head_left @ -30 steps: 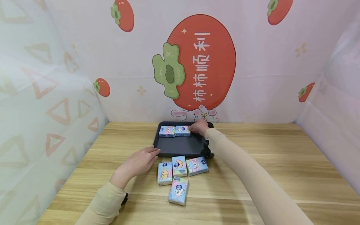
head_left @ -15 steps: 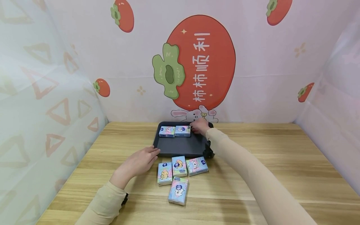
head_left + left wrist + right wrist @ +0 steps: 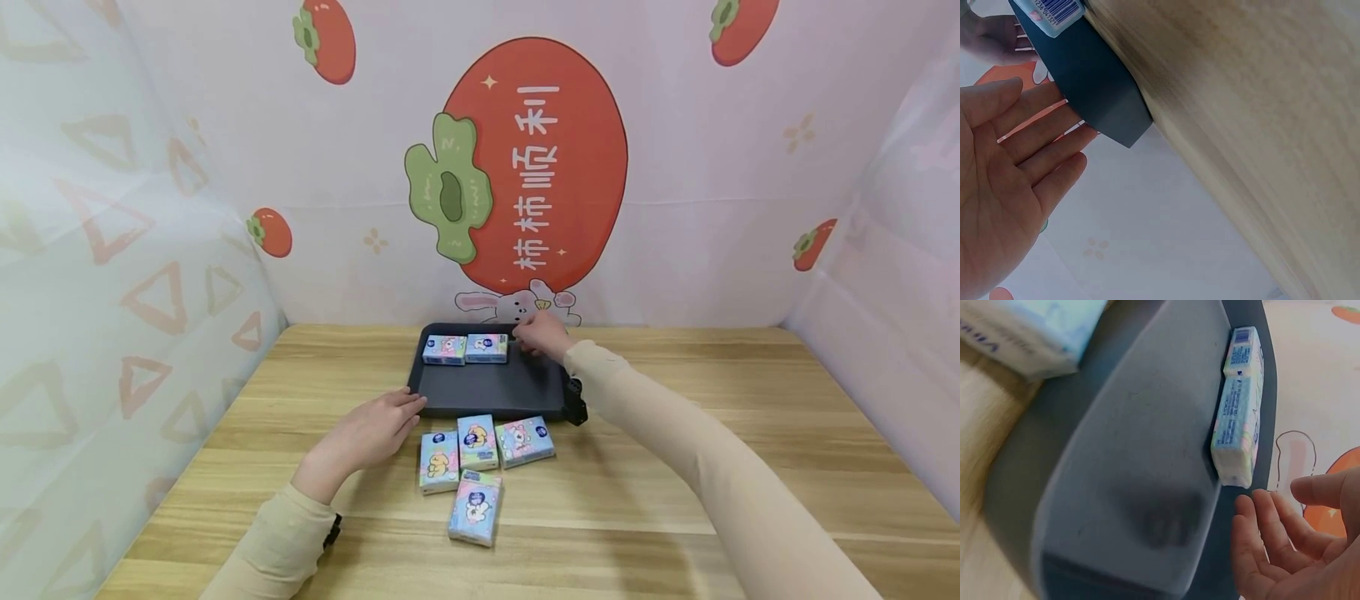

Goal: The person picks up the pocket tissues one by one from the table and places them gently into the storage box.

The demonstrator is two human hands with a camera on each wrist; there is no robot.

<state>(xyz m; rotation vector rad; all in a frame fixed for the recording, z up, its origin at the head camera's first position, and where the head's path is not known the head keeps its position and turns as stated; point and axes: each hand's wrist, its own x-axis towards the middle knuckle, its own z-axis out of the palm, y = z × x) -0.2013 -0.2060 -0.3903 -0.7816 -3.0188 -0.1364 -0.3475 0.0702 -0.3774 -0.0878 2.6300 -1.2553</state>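
A dark grey tray (image 3: pixel 487 390) lies on the wooden table, with two small blue-and-pink tissue packs side by side along its back wall: a left pack (image 3: pixel 444 350) and a right pack (image 3: pixel 487 348). My left hand (image 3: pixel 373 429) rests straight fingertips on the tray's left front corner. Over the tray's back right part is my right hand (image 3: pixel 543 336). In the right wrist view its fingers (image 3: pixel 1279 528) are loosely bent, just off the right pack's end (image 3: pixel 1235 459), and nothing is held. Several more tissue packs (image 3: pixel 477 442) lie in front of the tray.
Nearest me is a tissue pack (image 3: pixel 476 510) below the others, and another (image 3: pixel 527 442) sits askew by the tray's front wall. A printed cloth backdrop (image 3: pixel 675 250) rises behind the wooden table (image 3: pixel 712 467).
My right hand has drawn back from the right pack's end and shifted slightly right and up. The left hand and the packs have stayed in place.
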